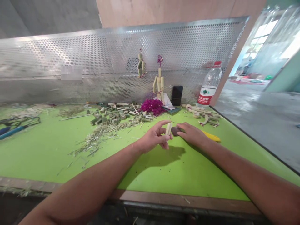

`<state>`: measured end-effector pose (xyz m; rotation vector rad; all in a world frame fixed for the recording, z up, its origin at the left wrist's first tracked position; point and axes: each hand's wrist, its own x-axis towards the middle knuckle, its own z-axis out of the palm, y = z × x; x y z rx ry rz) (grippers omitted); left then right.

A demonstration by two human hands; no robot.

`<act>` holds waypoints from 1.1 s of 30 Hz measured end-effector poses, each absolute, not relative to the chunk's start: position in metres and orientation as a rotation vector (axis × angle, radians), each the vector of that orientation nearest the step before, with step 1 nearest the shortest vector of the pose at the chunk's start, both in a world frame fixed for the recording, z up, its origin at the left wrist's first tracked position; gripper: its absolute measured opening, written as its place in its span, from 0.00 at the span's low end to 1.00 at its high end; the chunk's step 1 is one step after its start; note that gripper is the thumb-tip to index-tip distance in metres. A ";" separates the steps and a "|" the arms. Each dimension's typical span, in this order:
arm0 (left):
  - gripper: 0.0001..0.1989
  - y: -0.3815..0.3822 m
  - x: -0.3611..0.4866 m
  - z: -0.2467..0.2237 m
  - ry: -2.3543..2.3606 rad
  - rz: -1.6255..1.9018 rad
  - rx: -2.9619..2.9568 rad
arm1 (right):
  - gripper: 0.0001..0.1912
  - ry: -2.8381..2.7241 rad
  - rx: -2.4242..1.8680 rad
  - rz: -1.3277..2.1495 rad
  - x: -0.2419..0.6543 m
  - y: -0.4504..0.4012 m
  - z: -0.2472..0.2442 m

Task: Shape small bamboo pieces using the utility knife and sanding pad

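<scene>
Between the thumb and fingers of my left hand [159, 136] is a short, pale bamboo piece [168, 128], held upright a little above the green table. My right hand [192, 134] lies low over the tabletop, its thumb and fingertips closed on the edge of a dark brown flat piece [174, 131]. What that flat piece is, I cannot tell. A yellow object [212, 136], perhaps a handle, shows partly from behind my right wrist.
Cut bamboo pieces [112, 116], shavings [96, 139] and purple cord [152, 107] lie ahead. Jointed bamboo figures [158, 82] hang against the perforated metal panel [105, 62]. A phone [177, 95] and water bottle [209, 86] stand behind. Blue-handled pliers [14, 132] lie left.
</scene>
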<state>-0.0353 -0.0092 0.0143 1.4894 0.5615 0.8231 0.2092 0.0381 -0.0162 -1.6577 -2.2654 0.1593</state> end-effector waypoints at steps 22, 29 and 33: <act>0.05 0.011 -0.001 0.028 0.847 0.888 1.540 | 0.08 -1.630 -1.235 0.811 0.195 0.016 0.045; 0.07 0.023 0.008 -0.004 0.760 0.960 1.489 | 0.10 -1.674 -1.256 0.781 0.174 0.026 0.009; 0.09 0.018 0.002 0.002 0.785 0.903 1.472 | 0.15 -1.637 -1.213 0.843 0.181 0.026 0.005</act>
